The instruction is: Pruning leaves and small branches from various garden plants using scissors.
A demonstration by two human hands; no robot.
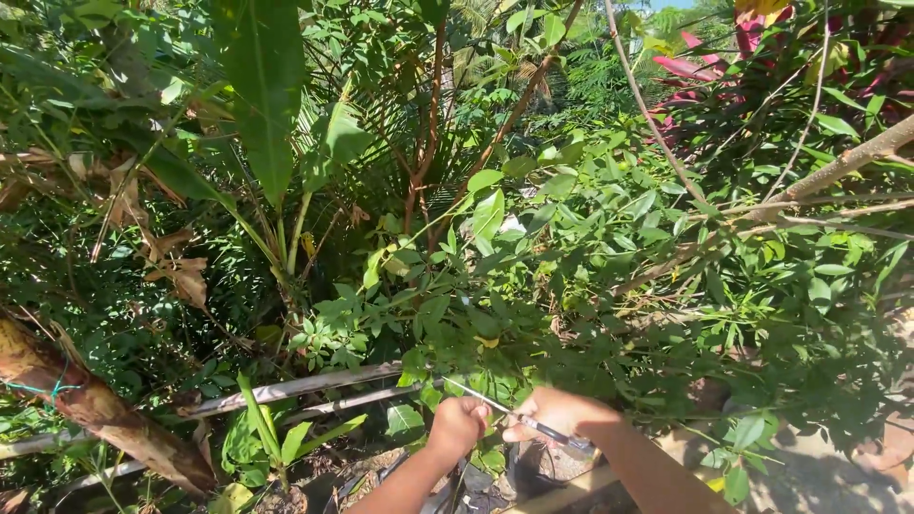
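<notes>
The left hand [457, 425] is a closed fist around a thin stem low in the green bush [609, 266]. The right hand [562, 415] has its fingers wrapped on a thin metal blade [519, 419] that points left, toward the fist, near the bottom middle. No cut pieces show, so the cutting looks barely begun, with most of the bush untouched. I see no pots or baskets

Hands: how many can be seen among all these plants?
2. The left hand is closed in a fist at bottom centre, beside the right hand, which grips a slim metal-bladed tool. Dense green foliage could hide anything else behind it.
</notes>
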